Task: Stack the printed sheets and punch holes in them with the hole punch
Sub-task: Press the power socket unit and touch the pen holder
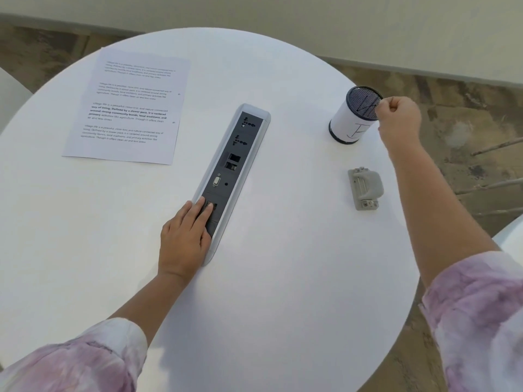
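Printed sheets (130,108) lie overlapped in a rough pile at the far left of the round white table (283,278). A grey hole punch (365,188) rests near the table's right edge. My left hand (186,239) lies flat with fingers on the near end of the socket strip, holding nothing. My right hand (399,120) hovers at the rim of a mesh pen cup (353,114), its fingers pinched together; I cannot make out anything between them.
A grey and black socket strip (232,176) is set into the table's middle, running from near to far. The pen cup wears a white paper wrap with a pen mark. A patterned floor and pale wall lie beyond the table.
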